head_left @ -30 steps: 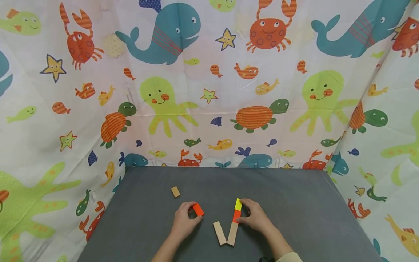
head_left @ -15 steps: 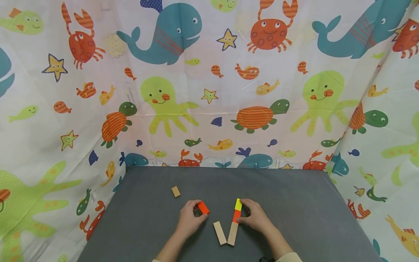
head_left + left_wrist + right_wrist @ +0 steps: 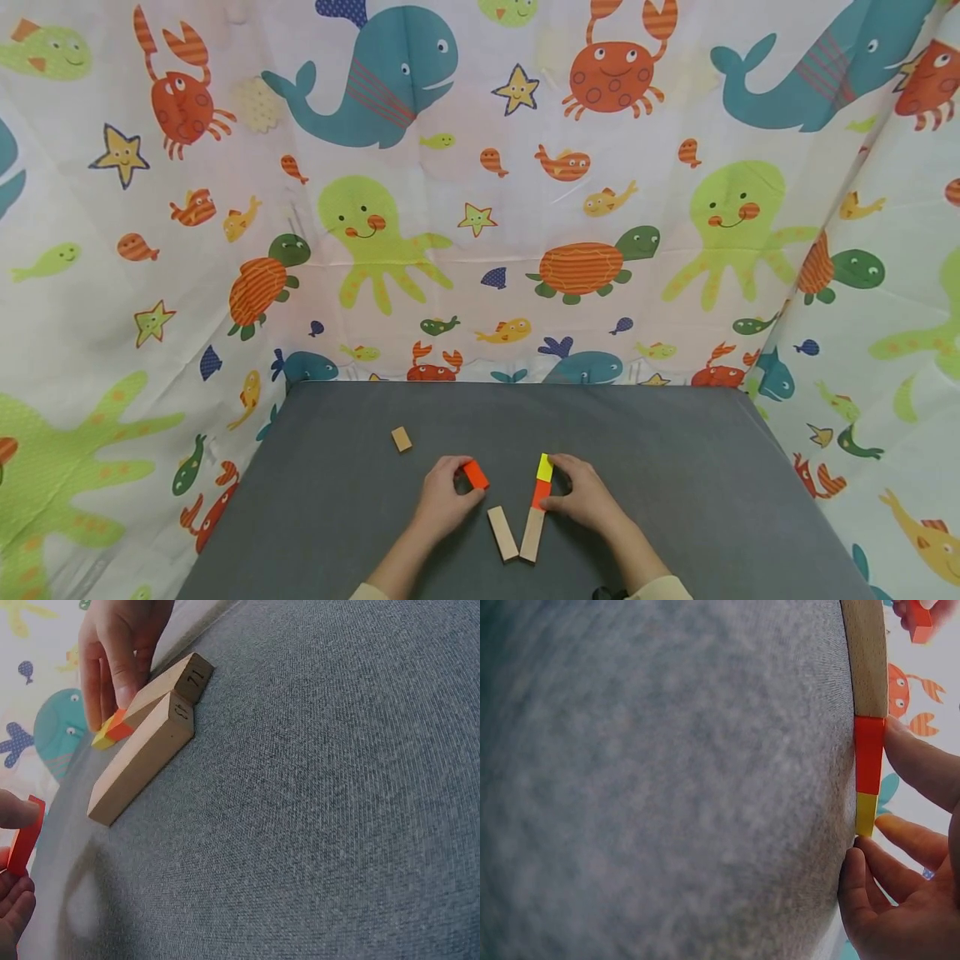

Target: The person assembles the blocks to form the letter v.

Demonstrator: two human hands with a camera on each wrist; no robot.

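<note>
In the head view my left hand (image 3: pixel 441 500) pinches a red-orange block (image 3: pixel 476 474) between thumb and fingers, left of the V of wooden blocks; the left wrist view shows the block (image 3: pixel 27 838) held above the table. My right hand (image 3: pixel 587 495) holds the outer end of a row: its thumb lies at an orange block (image 3: pixel 868 754), and its fingers at the yellow block (image 3: pixel 865 814). These two continue in line from the right wooden block (image 3: pixel 532 536). The left wooden block (image 3: pixel 503 533) meets it at the near end, and the far ends spread apart.
A small wooden block (image 3: pixel 402 439) lies by itself farther back on the left of the grey cloth-covered table (image 3: pixel 660 458). A curtain (image 3: pixel 480 275) printed with sea animals rises behind and along the sides.
My left hand has moved right with the red-orange block, coming closer to the far end of the left wooden block. The right hand and the row beside it stay in place.
</note>
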